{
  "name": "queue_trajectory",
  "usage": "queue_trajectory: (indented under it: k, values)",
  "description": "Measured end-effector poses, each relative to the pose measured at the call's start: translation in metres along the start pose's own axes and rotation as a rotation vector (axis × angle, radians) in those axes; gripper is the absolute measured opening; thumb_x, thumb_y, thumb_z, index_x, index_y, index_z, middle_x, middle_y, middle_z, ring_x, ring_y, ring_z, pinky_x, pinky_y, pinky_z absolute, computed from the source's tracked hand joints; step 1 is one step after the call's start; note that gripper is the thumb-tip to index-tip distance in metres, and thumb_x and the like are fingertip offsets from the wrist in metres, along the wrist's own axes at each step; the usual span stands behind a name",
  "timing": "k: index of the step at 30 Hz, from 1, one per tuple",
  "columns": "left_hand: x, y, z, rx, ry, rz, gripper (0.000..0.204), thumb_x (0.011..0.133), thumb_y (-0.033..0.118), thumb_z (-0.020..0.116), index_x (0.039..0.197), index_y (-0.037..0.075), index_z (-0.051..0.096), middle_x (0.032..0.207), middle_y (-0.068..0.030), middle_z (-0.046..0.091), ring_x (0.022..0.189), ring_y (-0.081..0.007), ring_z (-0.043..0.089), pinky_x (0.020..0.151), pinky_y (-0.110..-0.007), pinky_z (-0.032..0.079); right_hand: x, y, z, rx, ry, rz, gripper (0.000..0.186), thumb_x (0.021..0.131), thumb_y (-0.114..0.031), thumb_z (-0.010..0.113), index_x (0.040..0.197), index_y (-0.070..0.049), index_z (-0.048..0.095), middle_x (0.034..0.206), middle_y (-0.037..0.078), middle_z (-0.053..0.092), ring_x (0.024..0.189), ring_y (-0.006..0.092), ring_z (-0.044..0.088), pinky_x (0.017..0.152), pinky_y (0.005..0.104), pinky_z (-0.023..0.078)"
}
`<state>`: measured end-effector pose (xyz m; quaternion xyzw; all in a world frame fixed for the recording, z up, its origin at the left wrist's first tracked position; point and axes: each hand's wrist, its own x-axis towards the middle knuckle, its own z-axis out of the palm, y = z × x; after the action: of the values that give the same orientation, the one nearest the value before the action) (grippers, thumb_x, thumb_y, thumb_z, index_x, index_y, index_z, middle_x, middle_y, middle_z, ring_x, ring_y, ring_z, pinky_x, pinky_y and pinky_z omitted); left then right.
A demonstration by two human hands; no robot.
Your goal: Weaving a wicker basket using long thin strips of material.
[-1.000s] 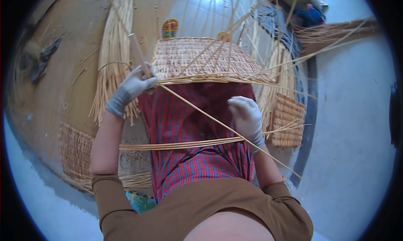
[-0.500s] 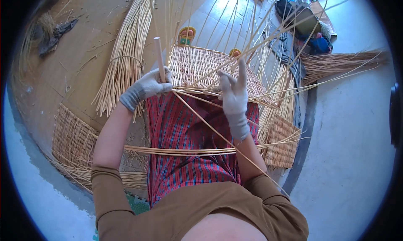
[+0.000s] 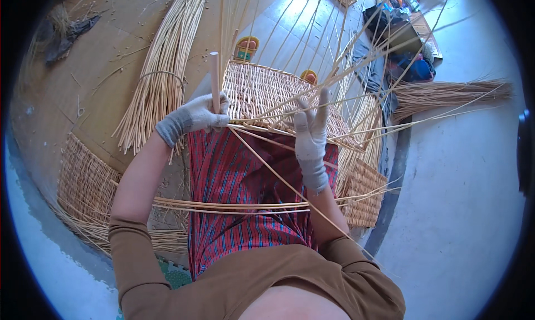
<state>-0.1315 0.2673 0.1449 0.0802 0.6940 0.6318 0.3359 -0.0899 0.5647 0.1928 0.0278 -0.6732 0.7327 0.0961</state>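
Note:
A flat wicker panel (image 3: 262,91) lies in front of me over the red plaid cloth (image 3: 223,180) on my lap. Long pale stakes fan out from its far and right sides. At the panel's near left corner, my left hand (image 3: 192,118), in a whitish knit glove, is closed round an upright pale wooden rod (image 3: 215,80). My right hand (image 3: 311,144), gloved alike, is raised by the near edge with fingers stretched and apart, among the crossing stakes. One loose wicker strand (image 3: 273,170) runs from the left corner down across my right forearm.
Several wicker rods (image 3: 239,207) cross my lap. A tied wicker bundle (image 3: 161,88) lies at the far left, a darker bundle (image 3: 451,97) at the right. Other woven pieces lie at the left (image 3: 86,178) and right (image 3: 365,194). A slipper (image 3: 245,48) shows beyond the panel.
My right hand's fingers have spread a little and the hand has moved slightly nearer me. The left hand still grips the rod, which stands a little straighter. The whole view has shifted slightly.

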Motion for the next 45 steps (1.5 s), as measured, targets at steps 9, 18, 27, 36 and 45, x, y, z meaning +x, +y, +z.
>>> queue_trajectory:
  k: [9,18,27,36,45]
  values:
    - [0.004,-0.014,0.010,-0.081,0.053,0.040,0.029,0.099,0.017,0.077,0.093,0.014,0.049,0.079,0.0049,0.054,0.067,-0.0057,0.056,0.056,-0.026,0.049,0.045,-0.028,0.044,-0.768,0.054,-0.383,0.065,0.111,-0.018,0.065,0.163,-0.006,0.028,0.093,0.009,0.072,0.067,0.0104,0.057,0.061,0.0314,0.048]
    - [-0.002,-0.010,0.013,-0.075,0.172,-0.084,0.019,0.098,0.014,0.077,0.102,0.008,0.060,0.083,0.0022,0.059,0.075,-0.0088,0.062,0.064,-0.029,0.056,0.058,0.017,0.143,-0.761,-0.418,-0.026,0.026,0.107,-0.027,0.062,0.126,-0.009,0.063,0.102,0.024,0.074,0.099,0.0477,0.073,0.081,0.0523,0.058]
    - [0.016,-0.035,0.015,0.009,0.176,0.064,0.026,0.094,0.015,0.079,0.099,0.010,0.054,0.082,-0.0004,0.060,0.073,-0.0132,0.063,0.062,-0.032,0.056,0.024,0.021,0.063,-1.050,-0.643,-0.167,0.045,0.106,-0.018,0.064,0.151,-0.018,0.062,0.114,0.019,0.077,0.095,0.0396,0.077,0.081,0.0462,0.062]
    - [0.005,-0.030,0.072,0.221,0.839,0.080,0.089,0.068,0.059,0.099,0.130,0.011,0.056,0.079,-0.0049,0.058,0.072,-0.0215,0.060,0.073,-0.040,0.053,0.009,0.006,0.046,-1.075,-0.755,-0.258,0.061,0.101,-0.018,0.066,0.158,-0.003,0.048,0.092,0.026,0.075,0.086,0.0452,0.074,0.076,0.0538,0.059]
    - [0.012,-0.042,0.074,0.178,0.876,0.074,0.072,0.074,0.059,0.098,0.111,0.010,0.060,0.075,-0.0006,0.052,0.067,-0.0183,0.054,0.069,-0.038,0.050,0.014,-0.064,-0.002,-1.209,-0.779,0.357,0.025,0.102,-0.028,0.069,0.121,-0.018,0.080,0.100,0.015,0.079,0.094,0.0331,0.077,0.079,0.0415,0.061]
